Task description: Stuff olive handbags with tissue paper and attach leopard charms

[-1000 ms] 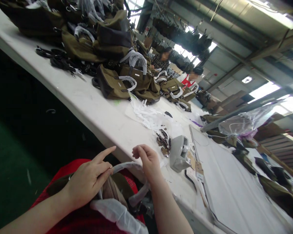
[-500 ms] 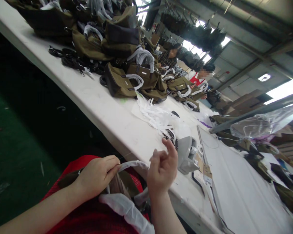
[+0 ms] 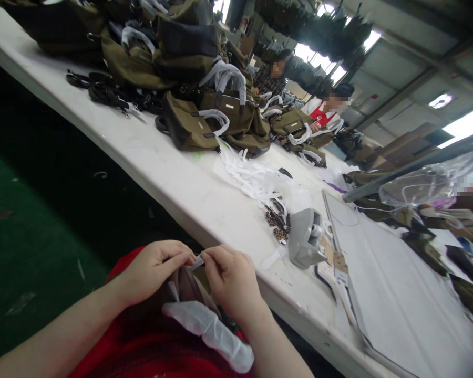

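My left hand (image 3: pixel 153 268) and my right hand (image 3: pixel 229 278) meet just below the near edge of the white table (image 3: pixel 173 178). Both pinch a foam-wrapped bag handle (image 3: pixel 196 261) between them. The olive bag (image 3: pixel 189 291) it belongs to rests in my lap on red cloth. A second handle wrapped in white foam (image 3: pixel 211 333) lies lower, under my right wrist.
A grey tape dispenser (image 3: pixel 305 239) sits on the table right of my hands, beside leopard-print tags (image 3: pixel 276 223) and white foam strips (image 3: pixel 256 178). Olive bags (image 3: pixel 197 126) and black straps (image 3: pixel 102 92) are piled further back. Two people sit at the far end.
My right hand came back from the tape dispenser side to the handle and closed on it beside my left hand. The left hand kept its pinch.
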Demonstrator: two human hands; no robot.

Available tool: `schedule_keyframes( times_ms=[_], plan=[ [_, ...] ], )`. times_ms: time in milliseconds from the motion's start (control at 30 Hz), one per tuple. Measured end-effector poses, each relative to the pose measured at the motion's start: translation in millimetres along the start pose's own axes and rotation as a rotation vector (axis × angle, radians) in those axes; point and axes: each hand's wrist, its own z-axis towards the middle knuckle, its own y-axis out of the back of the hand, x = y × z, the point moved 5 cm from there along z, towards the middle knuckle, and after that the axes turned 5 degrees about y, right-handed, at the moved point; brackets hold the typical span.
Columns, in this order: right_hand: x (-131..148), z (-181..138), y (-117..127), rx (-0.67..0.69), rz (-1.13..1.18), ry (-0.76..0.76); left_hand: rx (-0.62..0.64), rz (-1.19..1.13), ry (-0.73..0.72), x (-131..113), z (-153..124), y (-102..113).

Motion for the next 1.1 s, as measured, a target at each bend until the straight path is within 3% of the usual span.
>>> schedule_keyframes(
  times_ms=[133, 667, 1100],
  plan=[
    [7, -9, 1, -0.097, 0.132, -0.006, 0.065, -0.168, 0.105, 7, 5, 4],
    [7, -8, -11, -0.02, 0.112, -0.001, 0.096, -0.24, 0.194, 22, 5, 1],
    [8, -6, -14, 0.015, 0.049, -0.032, 0.078, -0.172, 0.156, 24, 5, 2]
  ],
)
